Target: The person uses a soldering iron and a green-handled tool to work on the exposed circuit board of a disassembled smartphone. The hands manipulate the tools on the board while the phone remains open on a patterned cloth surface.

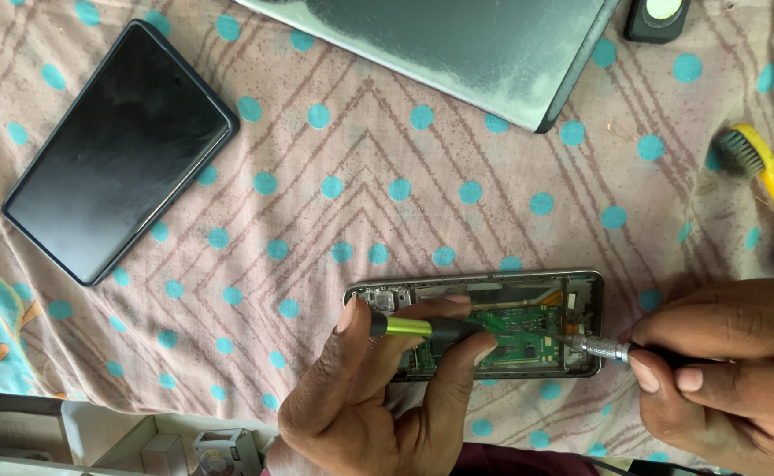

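An opened phone (501,291) lies on the dotted cloth near the front edge, its green circuit board (528,339) exposed. My left hand (378,397) pinches a black and yellow-green pen-shaped tool (422,329) between thumb and fingers, its tip over the board. My right hand (730,361) grips a screwdriver with a knurled metal shaft (603,348), whose tip touches the right side of the board.
A dark smartphone (118,150) lies face up at the far left. A grey laptop (466,44) sits at the top centre. A yellow toothbrush (770,189) lies at the right edge. Small boxes (184,449) stand below the cloth's front edge.
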